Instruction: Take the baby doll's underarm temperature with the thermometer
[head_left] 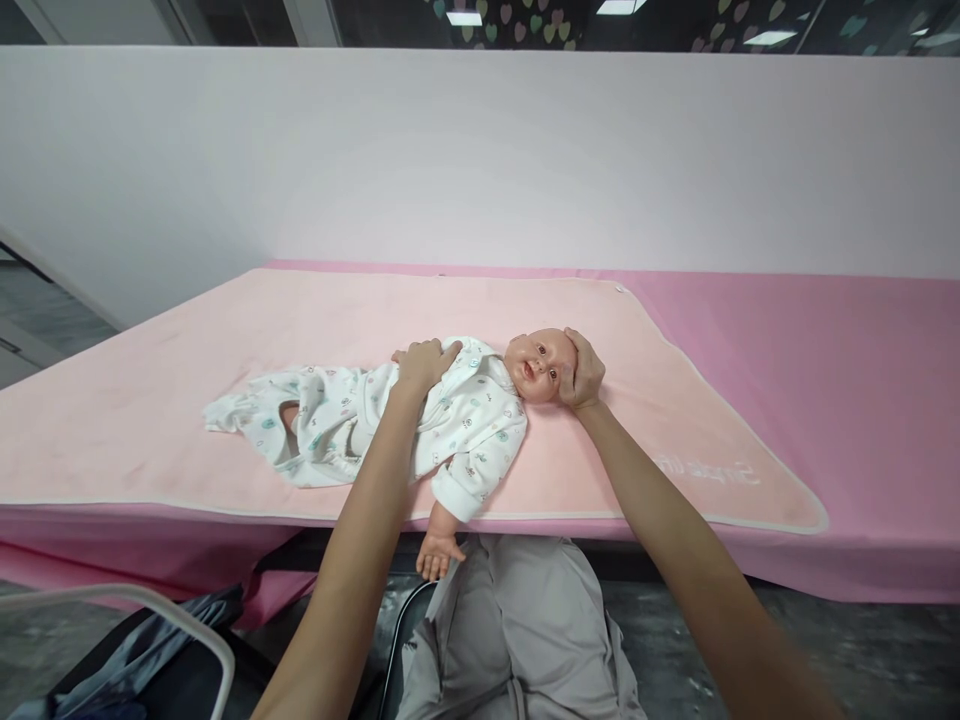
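While the baby doll (480, 430) lies on its back on a peach mat (187, 330), both of the person's hands are touching it. The doll's head (538, 365) is on the right and its legs are on the left, and its face is tipped toward the person.

The right hand (586, 370) cups the top of the head. Its fingers bend around the far side and its thumb is on the near side, so the head sits in the curve between them. The left hand (426, 362) is on the doll's middle, on top of the white suit (480, 450) with little pictures on it. The left thumb points toward the doll's chest. The other left fingertips are hidden behind the hand, so one cannot tell whether they pinch the suit or just lie on it.

The doll's near arm hangs over the edge of the table, and its little hand (441, 553) is open, close to the person's gray pants (517, 630). The mat lies on a pink sheet (862, 380), and a white wall (480, 150) stands behind. Down at the left, there is a bent pale bar (165, 605) near some blue cloth (124, 665).
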